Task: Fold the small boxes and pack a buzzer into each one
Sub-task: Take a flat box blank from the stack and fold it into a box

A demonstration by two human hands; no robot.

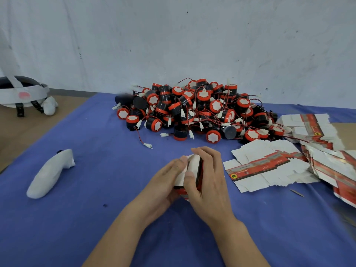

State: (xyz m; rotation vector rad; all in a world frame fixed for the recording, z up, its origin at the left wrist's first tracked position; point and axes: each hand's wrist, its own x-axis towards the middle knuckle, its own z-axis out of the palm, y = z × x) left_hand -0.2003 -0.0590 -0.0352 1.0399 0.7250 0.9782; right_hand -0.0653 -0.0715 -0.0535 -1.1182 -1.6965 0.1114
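Note:
Both my hands hold one small box [192, 168] above the blue cloth, just below the middle of the view. It shows a white side and a red and black edge. My left hand [169, 178] cups it from the left. My right hand [208, 176] wraps over its right side, thumb across the front. A big heap of black and red buzzers [200, 110] with thin wires lies behind my hands. Flat unfolded box blanks [269, 166] are spread to the right in overlapping stacks.
A blue cloth [96, 209] covers the table. On it at the left lies a white controller [50, 174]. A white headset [19, 93] with a second white controller sits on bare wood at the far left. A small blade-like sliver [296, 193] lies near the blanks.

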